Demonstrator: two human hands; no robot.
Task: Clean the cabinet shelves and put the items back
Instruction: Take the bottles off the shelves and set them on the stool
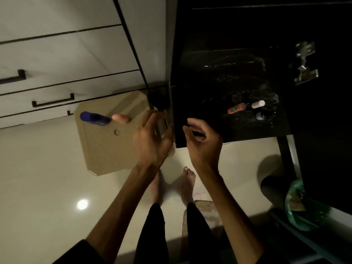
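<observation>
Both hands hover at the dark shelf's (228, 88) front edge: left hand (150, 138) spread wide and empty, right hand (202, 141) loosely curled, contents unclear. Three small bottles (247, 108) lie near that edge; a careless sweep could roll them off.

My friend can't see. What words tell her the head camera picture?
Two bare hands, left hand and right hand, hover at a dark cabinet shelf holding three small bottles. A cardboard box sits on the floor.

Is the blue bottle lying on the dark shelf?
No, the blue bottle lies on the cardboard box, left of the shelf.
</observation>
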